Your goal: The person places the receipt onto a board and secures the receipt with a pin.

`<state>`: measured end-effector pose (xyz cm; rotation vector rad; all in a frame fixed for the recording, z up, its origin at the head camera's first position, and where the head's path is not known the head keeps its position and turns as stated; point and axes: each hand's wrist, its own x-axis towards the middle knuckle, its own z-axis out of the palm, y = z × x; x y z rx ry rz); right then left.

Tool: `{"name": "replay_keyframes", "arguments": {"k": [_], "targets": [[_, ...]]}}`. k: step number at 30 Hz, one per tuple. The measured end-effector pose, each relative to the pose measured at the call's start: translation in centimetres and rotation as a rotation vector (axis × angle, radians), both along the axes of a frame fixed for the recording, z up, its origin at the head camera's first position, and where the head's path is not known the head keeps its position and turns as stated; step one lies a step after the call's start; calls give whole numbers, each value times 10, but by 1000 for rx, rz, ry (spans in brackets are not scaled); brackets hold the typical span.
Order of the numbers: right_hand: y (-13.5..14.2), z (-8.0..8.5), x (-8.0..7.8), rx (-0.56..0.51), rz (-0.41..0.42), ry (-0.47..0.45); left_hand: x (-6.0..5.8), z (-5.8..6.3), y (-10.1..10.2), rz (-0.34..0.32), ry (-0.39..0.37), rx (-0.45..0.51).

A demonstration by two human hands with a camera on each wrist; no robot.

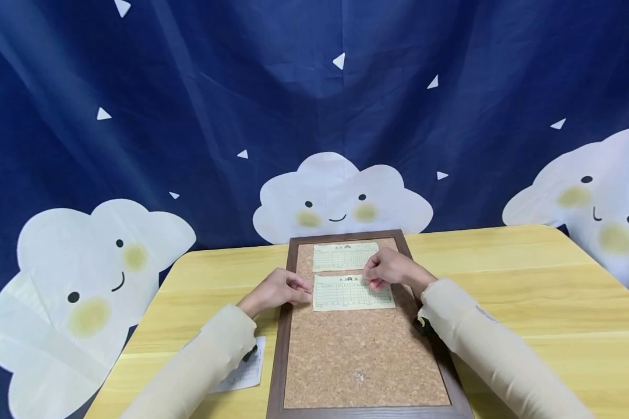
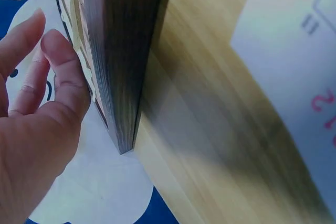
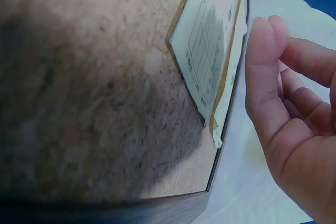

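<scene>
Centrally, a cork board (image 1: 367, 349) with a dark wooden frame lies on a pale yellow worktop (image 1: 524, 273), reaching the worktop's far edge. Two printed, pale green slips rest on the cork: the upper slip (image 1: 340, 258) near the board's far edge, the lower slip (image 1: 340, 299) just below it. A person's left hand (image 1: 280, 286) comes over the board's left edge, fingertips just beside the lower slip's left edge; its grip is narrow, a small gap between thumb and forefinger. The right hand (image 1: 393, 269) comes over the board's right edge, above the lower slip's upper right part, thumb and forefinger meeting at the tips; whether they pinch something small, I cannot tell. A white printed sheet (image 1: 248, 372) lies left of the board, partly under the left sleeve (image 1: 188, 366).
</scene>
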<state>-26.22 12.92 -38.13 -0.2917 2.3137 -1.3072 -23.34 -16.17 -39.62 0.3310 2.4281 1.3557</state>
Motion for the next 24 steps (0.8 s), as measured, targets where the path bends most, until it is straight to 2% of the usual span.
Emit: {"name": "replay_keyframes", "arguments": {"k": [4, 10, 24], "targets": [[3, 1, 4, -38, 12, 12, 1, -1, -5, -18, -35, 47], [8, 3, 9, -93, -9, 8, 5, 1, -9, -14, -75, 44], [24, 11, 20, -78, 23, 37, 13, 3, -19, -50, -111, 67]]}}
